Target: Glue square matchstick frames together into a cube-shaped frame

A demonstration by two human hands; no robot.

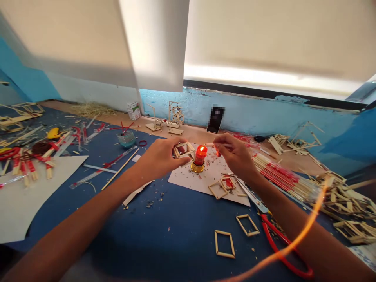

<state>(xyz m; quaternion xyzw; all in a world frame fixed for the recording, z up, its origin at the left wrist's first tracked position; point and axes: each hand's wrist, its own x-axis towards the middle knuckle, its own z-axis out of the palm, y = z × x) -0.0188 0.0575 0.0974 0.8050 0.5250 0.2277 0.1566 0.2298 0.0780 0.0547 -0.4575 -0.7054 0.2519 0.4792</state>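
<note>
My left hand (167, 152) is closed on a small box-shaped frame (184, 149) of wooden sticks, held just left of a lit red candle (201, 154). The candle stands upright in a gold-coloured base on white paper (185, 176). On the candle's right, my right hand (235, 152) pinches a thin pale stick (209, 145) whose tip points toward the flame. The stick's exact kind is unclear, and the fingers hide part of it. A square stick frame (217, 190) lies on the paper below my right hand, with dark crumbs scattered around the candle.
Scissors with red handles (282, 239) lie under my right forearm. Two square stick frames (225, 243) rest on the blue table (152, 239). Bundled sticks (282, 176) lie right, a glass bowl (126, 139) left. A phone (216, 119) leans on the wall.
</note>
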